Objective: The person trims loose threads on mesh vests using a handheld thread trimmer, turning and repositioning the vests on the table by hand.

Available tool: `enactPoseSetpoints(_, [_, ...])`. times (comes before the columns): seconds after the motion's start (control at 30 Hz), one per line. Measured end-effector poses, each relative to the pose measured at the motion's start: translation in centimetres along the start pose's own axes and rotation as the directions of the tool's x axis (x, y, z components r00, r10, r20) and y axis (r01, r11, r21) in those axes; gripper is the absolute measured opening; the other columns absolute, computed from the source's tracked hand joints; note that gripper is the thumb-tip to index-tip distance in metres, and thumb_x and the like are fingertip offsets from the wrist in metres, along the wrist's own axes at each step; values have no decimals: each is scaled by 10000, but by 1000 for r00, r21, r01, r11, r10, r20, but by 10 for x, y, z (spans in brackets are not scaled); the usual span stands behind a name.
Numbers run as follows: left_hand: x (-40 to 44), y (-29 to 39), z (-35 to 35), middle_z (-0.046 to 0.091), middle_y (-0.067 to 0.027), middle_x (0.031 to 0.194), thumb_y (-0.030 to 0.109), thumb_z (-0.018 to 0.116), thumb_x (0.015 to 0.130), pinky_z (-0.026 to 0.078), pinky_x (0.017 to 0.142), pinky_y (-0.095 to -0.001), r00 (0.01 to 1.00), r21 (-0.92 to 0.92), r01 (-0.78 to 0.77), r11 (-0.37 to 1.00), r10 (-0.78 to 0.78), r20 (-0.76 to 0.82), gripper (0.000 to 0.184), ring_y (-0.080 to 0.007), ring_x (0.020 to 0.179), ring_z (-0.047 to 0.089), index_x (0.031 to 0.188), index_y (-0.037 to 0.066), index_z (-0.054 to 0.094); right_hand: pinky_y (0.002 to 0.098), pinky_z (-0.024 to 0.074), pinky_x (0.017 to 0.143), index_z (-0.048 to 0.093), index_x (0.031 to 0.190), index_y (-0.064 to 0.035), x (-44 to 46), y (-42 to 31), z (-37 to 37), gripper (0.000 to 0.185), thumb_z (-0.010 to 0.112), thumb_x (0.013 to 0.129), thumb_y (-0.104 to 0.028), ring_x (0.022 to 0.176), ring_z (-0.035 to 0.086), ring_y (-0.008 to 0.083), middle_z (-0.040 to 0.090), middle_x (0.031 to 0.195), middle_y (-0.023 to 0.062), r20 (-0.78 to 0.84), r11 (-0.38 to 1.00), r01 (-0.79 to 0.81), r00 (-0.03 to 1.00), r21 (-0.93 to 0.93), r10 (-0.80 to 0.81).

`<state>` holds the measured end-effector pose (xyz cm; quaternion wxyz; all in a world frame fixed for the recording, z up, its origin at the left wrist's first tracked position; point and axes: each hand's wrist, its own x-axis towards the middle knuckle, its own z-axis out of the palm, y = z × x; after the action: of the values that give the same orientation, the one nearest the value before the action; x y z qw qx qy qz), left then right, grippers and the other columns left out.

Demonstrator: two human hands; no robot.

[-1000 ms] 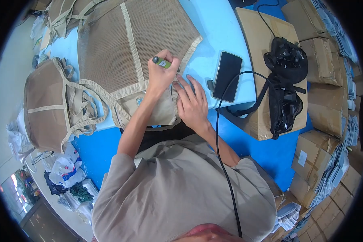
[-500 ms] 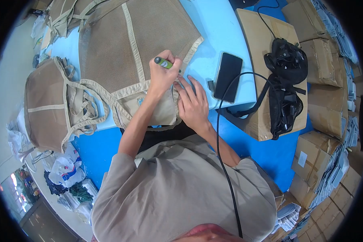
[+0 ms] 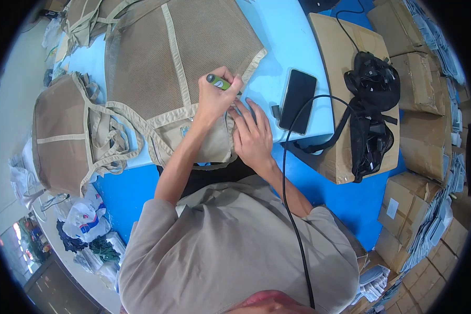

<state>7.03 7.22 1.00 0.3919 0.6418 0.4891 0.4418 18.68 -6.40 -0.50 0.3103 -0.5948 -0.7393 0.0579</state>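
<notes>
My left hand (image 3: 217,98) is closed around a green marker pen (image 3: 221,83). The pen slants down to the right, and its dark lower end is close to the beige binding at the edge of a brown mesh piece (image 3: 141,63) with beige straps. Just to the right, my right hand (image 3: 252,133) lies flat with fingers stretched out over the beige cloth panel (image 3: 209,140) and its edge. Whether the pen leaves a mark cannot be seen. A small bluish label (image 3: 184,131) shows on the panel near my left wrist.
Right of my hands lies a black phone (image 3: 297,99) on the light blue table (image 3: 277,36). A black cable (image 3: 285,183) runs across my right arm. Black pouches (image 3: 371,115) rest on a cardboard box (image 3: 329,162). Another strapped mesh piece (image 3: 60,136) lies left; cartons (image 3: 413,199) stand right.
The whole view has shifted slightly. My left hand with the marker pen has moved a little right and down along the edge; my right hand keeps its flat pose.
</notes>
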Motion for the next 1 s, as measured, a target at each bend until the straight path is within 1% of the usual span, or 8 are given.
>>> enactPoseSetpoints(0.17, [-1,1,1,567,35,632,112,771,944,373,517,-268,1000,-32,-3,999,3,3,313,-40,588,474,710,28,581,543,426,1213,687,1389,-42,0,0,0,482,657,912,-104,1483,483,377,546,1600,104,7,1000,-1,1000,0,1])
enactPoseSetpoints(0.27, [2,-4,1,574,-25,586,109,755,898,417,517,-307,1000,-30,-8,1000,8,-2,288,-81,561,520,697,-4,583,542,425,1214,687,1391,-45,0,0,0,488,660,907,-104,1481,485,377,547,1601,103,9,1000,-6,1000,1,6])
enactPoseSetpoints(0.33, [2,-10,1,544,-6,579,100,752,888,385,509,-312,995,-104,19,994,-29,-95,293,-73,555,474,689,-1,562,542,425,1215,687,1393,-47,-1,0,0,492,662,905,-104,1481,485,377,547,1602,101,8,1000,-4,1000,1,4])
enactPoseSetpoints(0.57, [3,-7,-3,526,46,634,58,730,921,365,529,-261,994,-32,44,999,-46,-94,322,-35,608,467,680,31,518,536,433,1209,688,1388,-48,0,0,-1,470,661,921,-103,1475,487,376,553,1594,99,3,1000,1,1000,8,-1])
enactPoseSetpoints(0.67, [3,-5,0,511,-21,568,87,727,896,386,515,-327,992,-34,10,999,-15,-127,293,-84,558,464,695,-7,535,534,435,1206,690,1382,-48,1,0,-1,460,661,926,-102,1474,489,374,555,1590,99,1,1000,0,1000,9,-1])
enactPoseSetpoints(0.87, [3,-5,-3,500,38,616,44,721,897,351,523,-276,992,19,20,1000,-18,-121,310,-42,599,438,679,20,502,532,437,1201,693,1374,-50,2,-1,-2,450,661,928,-102,1468,495,373,565,1576,97,-6,1000,-2,1000,9,2])
enactPoseSetpoints(0.93, [3,-3,-1,508,-42,578,81,733,882,403,524,-339,988,19,-17,1000,20,-154,277,-99,565,471,711,-17,538,531,435,1201,693,1374,-50,2,-1,-2,450,661,928,-101,1466,497,373,568,1572,97,-1,1000,-5,1000,10,5])
enactPoseSetpoints(1.0, [3,-3,-3,496,-39,579,78,728,881,399,522,-340,991,17,1,1000,1,-134,273,-96,570,461,712,-16,535,530,430,1203,690,1372,-46,1,-1,-2,446,661,930,-98,1460,502,378,570,1568,103,-6,1000,-2,1000,17,2])
